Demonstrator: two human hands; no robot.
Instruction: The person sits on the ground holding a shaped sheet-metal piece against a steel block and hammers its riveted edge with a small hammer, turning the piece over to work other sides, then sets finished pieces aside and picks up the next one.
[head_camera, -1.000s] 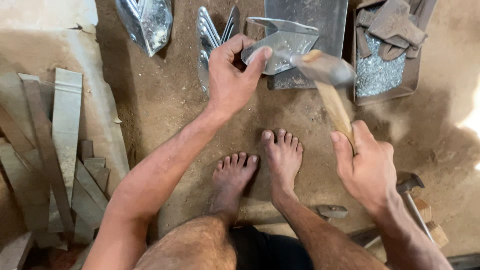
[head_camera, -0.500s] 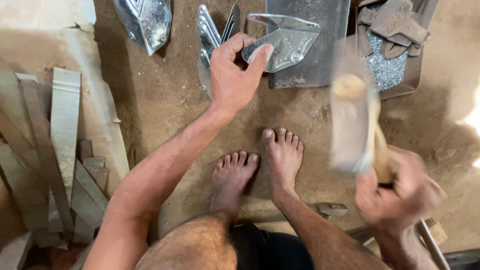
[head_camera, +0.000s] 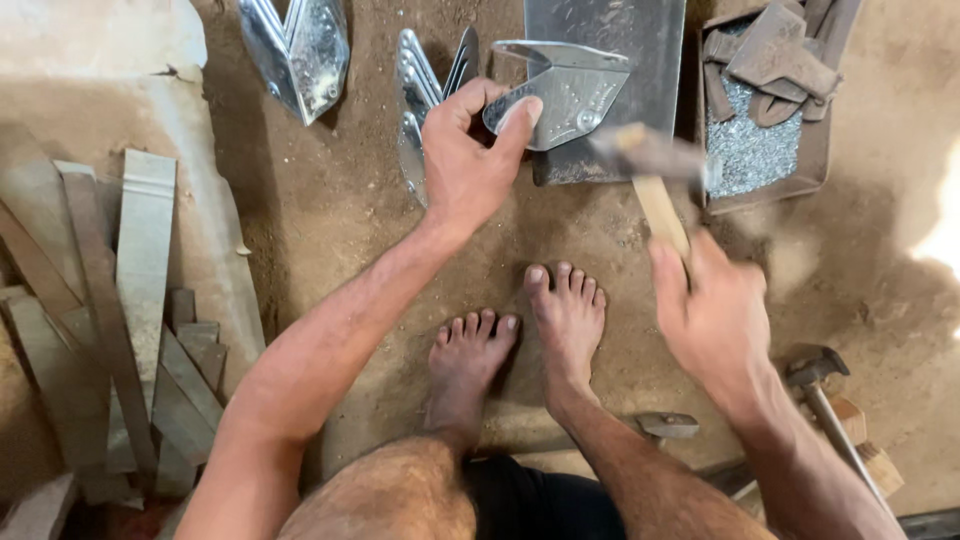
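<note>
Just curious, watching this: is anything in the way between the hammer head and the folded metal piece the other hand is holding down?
Nothing visible. The hammer in the right hand hangs beside the metal piece, which the left hand grips at its near edge.

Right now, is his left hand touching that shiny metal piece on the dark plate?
Touching. The head view shows the left hand pinching the shiny metal piece: the thumb lies across its near edge and the fingers curl over its left end, no gap showing.

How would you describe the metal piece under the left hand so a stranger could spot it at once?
Find the flat steel plate on the dirt floor, ahead of the bare feet. On its near edge lies the shiny folded sheet-metal piece, pinned by the left hand. Unlike the stacked pieces beside it, it lies alone and flat.
</note>
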